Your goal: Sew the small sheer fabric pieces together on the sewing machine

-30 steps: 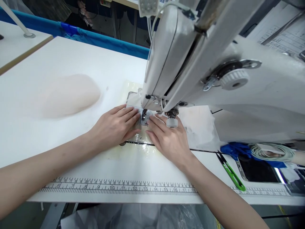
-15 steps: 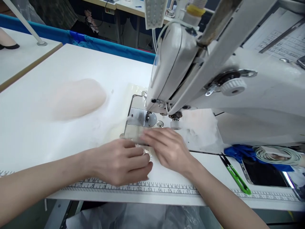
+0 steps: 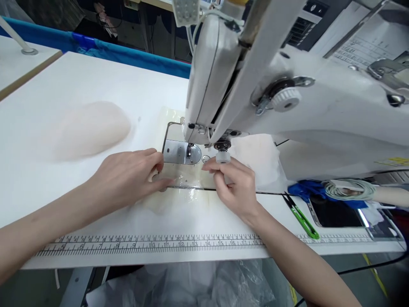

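Head view: metal needle plate (image 3: 175,152) set in the glossy machine bed (image 3: 191,178), under the sewing machine head (image 3: 204,81), between the hands and a little beyond them. Left hand (image 3: 136,177) just off the plate's square end, fingers curled, thumb spread from them, nothing visible in the gap. Right hand (image 3: 234,183) below the white knob (image 3: 223,157), fingers bunched, thumb beneath; cannot tell whether they pinch anything. Close handwork around the plate, I judge; best done with light fingertips, either side of the presser foot (image 3: 189,151) and clear of the needle line, machine at rest, wrists low for steadiness. Plate's long axis runs left to right, roughly along the ruler strip (image 3: 153,246) on the worktop (image 3: 105,221); rounded end points right.
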A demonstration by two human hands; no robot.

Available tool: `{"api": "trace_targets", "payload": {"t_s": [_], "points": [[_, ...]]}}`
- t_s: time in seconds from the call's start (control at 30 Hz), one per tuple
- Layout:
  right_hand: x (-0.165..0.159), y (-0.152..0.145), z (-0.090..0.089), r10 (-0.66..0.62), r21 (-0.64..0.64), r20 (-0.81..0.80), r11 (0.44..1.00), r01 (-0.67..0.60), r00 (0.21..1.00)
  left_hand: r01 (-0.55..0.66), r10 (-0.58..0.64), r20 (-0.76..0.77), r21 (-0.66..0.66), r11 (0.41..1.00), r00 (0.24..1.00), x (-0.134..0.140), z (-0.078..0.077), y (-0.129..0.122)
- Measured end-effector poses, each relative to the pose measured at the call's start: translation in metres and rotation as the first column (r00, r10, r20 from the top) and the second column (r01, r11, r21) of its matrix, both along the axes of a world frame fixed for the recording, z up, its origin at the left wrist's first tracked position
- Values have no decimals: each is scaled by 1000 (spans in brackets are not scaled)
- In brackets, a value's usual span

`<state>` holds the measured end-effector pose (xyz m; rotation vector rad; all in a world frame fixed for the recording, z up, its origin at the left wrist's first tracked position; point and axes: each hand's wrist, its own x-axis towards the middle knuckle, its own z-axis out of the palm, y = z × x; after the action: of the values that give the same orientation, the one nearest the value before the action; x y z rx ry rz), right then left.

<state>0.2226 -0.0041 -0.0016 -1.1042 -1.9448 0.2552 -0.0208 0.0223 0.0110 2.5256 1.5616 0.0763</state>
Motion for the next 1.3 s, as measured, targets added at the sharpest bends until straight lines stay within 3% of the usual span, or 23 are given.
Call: {"api": "trace_targets", "payload": {"t_s": [0.07,0.1,0.13,0.23,0.27,0.3,0.4,0.5,0.6,0.7,0.9,0.97,1.07,1.17,1.23,1.3], "points": [[-6,-6,3,36,-194,-131,979,-61,991,-6,13,66,-105,994,998,-4,-1,3],[-10,-8,5,57,-315,-213,941,-124,975,1,16,114,-139,990,993,-5,-1,4],[-13,-11,6,81,-441,-300,872,-214,950,15,16,180,-169,985,983,-4,-2,5],[-19,-14,7,102,-696,-503,540,-473,858,124,3,465,-241,963,885,4,-1,3],[-20,-14,5,85,-722,-536,469,-509,840,166,-3,550,-246,955,835,8,0,1],[-20,-13,4,62,-732,-550,445,-516,833,196,-9,611,-239,951,791,11,1,0],[-19,-7,-1,-2,-730,-514,526,-437,858,190,10,662,-230,954,749,16,2,-3],[-19,-3,-1,-28,-734,-447,583,-349,894,155,123,663,-345,926,739,17,1,-5],[-20,-3,1,-17,-722,-427,608,-329,904,140,202,639,-442,886,742,20,0,-7],[-21,-6,0,28,-686,-435,638,-351,900,109,231,631,-451,886,740,24,0,-10],[-18,-5,-4,18,-689,-363,668,-281,932,165,393,666,-613,773,634,19,0,-4],[-17,-5,-3,29,-686,-344,675,-272,939,180,389,690,-599,780,610,18,1,-3],[-18,-6,-3,59,-604,-304,759,-241,951,160,238,731,-430,889,640,20,0,-9],[-18,-8,-5,102,-446,-243,871,-204,965,119,-33,671,-84,989,741,23,-5,-16],[-18,-10,-6,121,-342,-188,922,-180,975,118,-188,547,161,980,816,23,-9,-18],[-18,-11,-8,117,-277,-137,949,-152,984,150,-307,422,366,919,853,22,-12,-19]]}}
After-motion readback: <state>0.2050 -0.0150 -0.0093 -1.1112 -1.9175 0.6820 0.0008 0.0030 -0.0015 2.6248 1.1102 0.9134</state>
